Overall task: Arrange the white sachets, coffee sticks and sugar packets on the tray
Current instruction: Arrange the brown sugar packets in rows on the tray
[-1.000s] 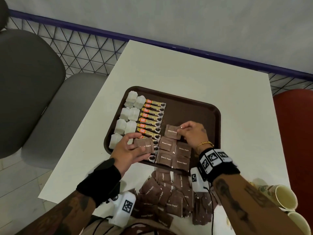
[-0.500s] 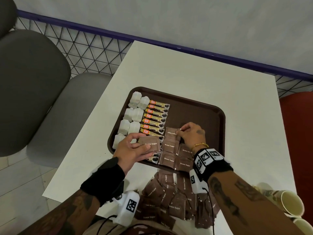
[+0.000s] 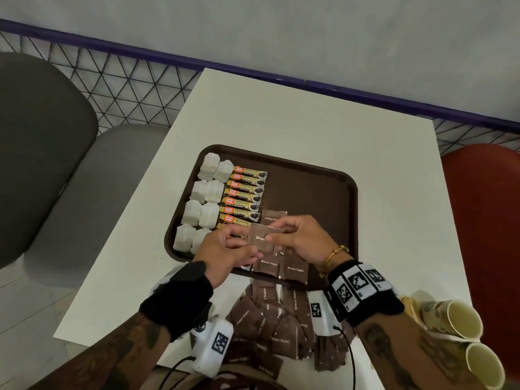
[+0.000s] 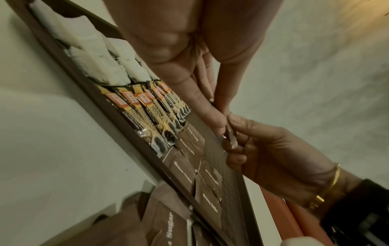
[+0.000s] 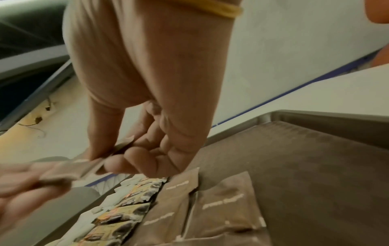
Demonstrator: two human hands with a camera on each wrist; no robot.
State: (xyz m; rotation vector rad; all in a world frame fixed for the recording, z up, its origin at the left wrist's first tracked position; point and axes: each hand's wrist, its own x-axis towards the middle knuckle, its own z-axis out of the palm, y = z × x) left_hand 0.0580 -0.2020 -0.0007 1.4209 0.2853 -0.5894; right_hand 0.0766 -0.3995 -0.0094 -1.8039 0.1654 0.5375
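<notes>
A dark brown tray (image 3: 323, 192) lies on the white table. White sachets (image 3: 206, 197) fill its left side in two columns, with coffee sticks (image 3: 244, 194) in a row beside them. Brown sugar packets (image 3: 294, 270) lie flat along the near middle of the tray. Above them both hands hold one brown sugar packet (image 3: 260, 236). My left hand (image 3: 228, 249) pinches its left end, and my right hand (image 3: 298, 237) pinches its right end, thumb on top (image 5: 99, 149). In the left wrist view the packet (image 4: 230, 135) shows edge-on between the fingertips.
A loose heap of brown sugar packets (image 3: 270, 327) lies on the table between the tray and me. Paper cups (image 3: 461, 319) lie at the near right corner. Grey chairs (image 3: 42, 153) stand to the left, a red chair (image 3: 484, 220) to the right.
My right hand let go of the packet it had laid on the tray and came back to the packet in my left hand. Both hands now hold it together.
</notes>
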